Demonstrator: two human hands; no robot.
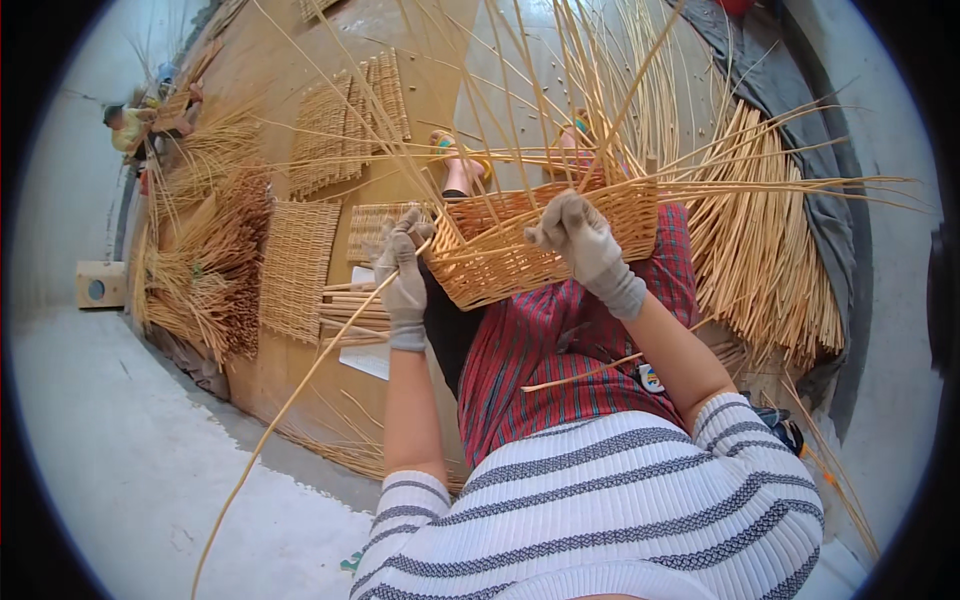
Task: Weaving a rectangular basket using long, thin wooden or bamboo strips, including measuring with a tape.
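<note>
At nine o'clock, woven wicker panels (296,268) lie on the floor, partly hidden under loose bundles. The gloved left hand (403,272) is closed around a long willow rod (300,390), its far end cut off below. At centre, the half-woven basket (540,240) rests on the lap; the gloved right hand (580,240) grips its rim, fingertips hidden inside. At three o'clock lies a stack of rods (760,250).

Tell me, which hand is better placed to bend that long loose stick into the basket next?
Probably the left hand: its gloved fingers already pinch the long loose cane at the near corner of the half-woven basket. The right hand rests on the basket's front wall, seemingly steadying it.
</note>
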